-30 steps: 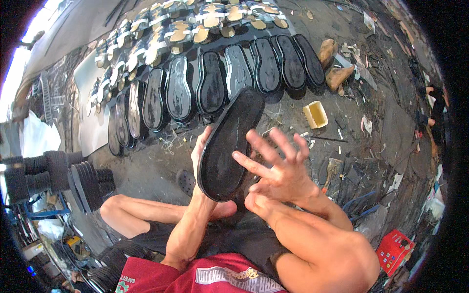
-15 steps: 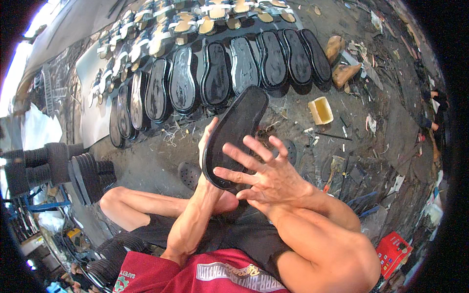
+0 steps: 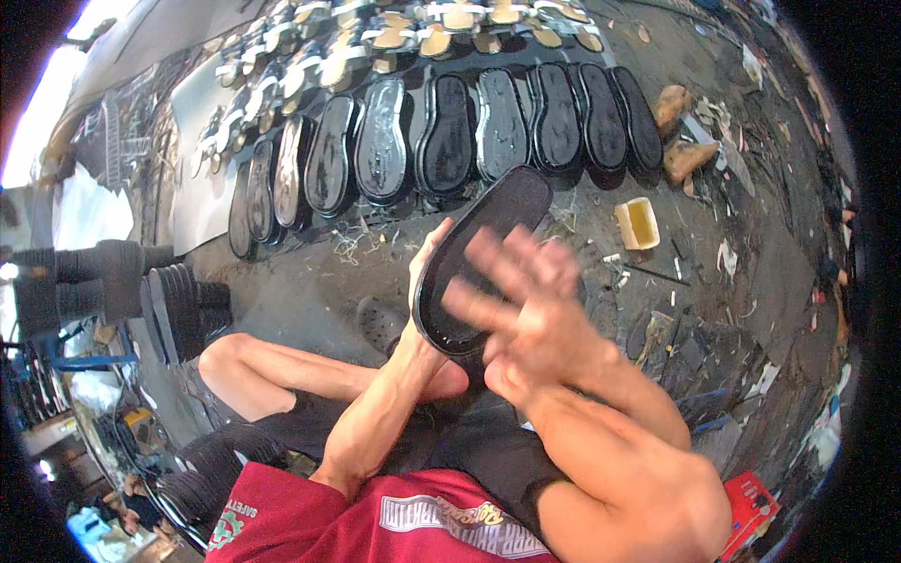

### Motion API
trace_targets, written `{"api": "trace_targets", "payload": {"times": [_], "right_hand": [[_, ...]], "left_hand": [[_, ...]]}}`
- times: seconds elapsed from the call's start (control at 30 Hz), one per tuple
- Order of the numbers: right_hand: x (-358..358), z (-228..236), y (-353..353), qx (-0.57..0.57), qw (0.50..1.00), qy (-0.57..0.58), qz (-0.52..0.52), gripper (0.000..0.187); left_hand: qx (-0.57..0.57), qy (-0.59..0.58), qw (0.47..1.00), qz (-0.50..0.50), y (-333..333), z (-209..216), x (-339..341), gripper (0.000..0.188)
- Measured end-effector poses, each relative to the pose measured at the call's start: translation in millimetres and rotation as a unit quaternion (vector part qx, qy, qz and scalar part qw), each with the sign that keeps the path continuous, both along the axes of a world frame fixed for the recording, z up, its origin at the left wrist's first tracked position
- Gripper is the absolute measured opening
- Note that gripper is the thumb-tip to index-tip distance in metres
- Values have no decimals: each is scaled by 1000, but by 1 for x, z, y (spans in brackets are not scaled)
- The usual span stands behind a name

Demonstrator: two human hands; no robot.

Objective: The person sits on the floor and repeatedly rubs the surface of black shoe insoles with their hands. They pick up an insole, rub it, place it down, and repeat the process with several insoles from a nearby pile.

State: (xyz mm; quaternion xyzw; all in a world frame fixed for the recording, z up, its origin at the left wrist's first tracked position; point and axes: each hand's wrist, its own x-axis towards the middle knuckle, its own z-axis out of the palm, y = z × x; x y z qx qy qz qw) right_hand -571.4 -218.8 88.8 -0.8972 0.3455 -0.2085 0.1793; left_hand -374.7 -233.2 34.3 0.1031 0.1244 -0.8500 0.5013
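A black shoe sole (image 3: pixel 514 199) is tilted up in front of me, its flat face toward me. My left hand (image 3: pixel 424 267) grips it from behind along its left edge; most of those fingers are hidden by the sole. Over its lower right part, my right hand (image 3: pixel 530 300) is blurred by motion, with fingers spread and nothing in them. Whether those fingers touch the surface I cannot tell. Just beyond, a curved row of black soles (image 3: pixel 445 136) lies on the ground, several of them shiny and wet-looking.
Behind the row are several unfinished sandals (image 3: pixel 394 36) with tan footbeds. To the right are a cut-open container (image 3: pixel 639 225) of yellowish stuff and wooden shoe lasts (image 3: pixel 690 160). Stacked black soles (image 3: pixel 169 314) stand at left. A grey clog (image 3: pixel 378 322) and a red box (image 3: pixel 748 511) lie nearer.
The view has shifted, so the scene sits farther right. My right hand's fingers, sharp and spread before, are now smeared over the sole. My left hand keeps its grip.
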Motion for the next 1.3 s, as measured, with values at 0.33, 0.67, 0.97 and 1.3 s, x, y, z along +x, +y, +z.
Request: {"api": "trace_targets", "payload": {"times": [0.33,0.67,0.97,1.3], "right_hand": [[-68,-38,-28,90,905,-257,-326,62],[-73,-96,43,226,887,-164,-367,42],[-31,-75,33,415,844,-227,-254,47],[-72,-70,32,527,748,-265,-304,52]], "left_hand": [[-50,-139,985,85,11,31,70,75],[-197,-561,736,324,45,215,385,71],[27,-468,827,311,76,38,486,50],[62,-345,899,261,81,-135,551,45]]}}
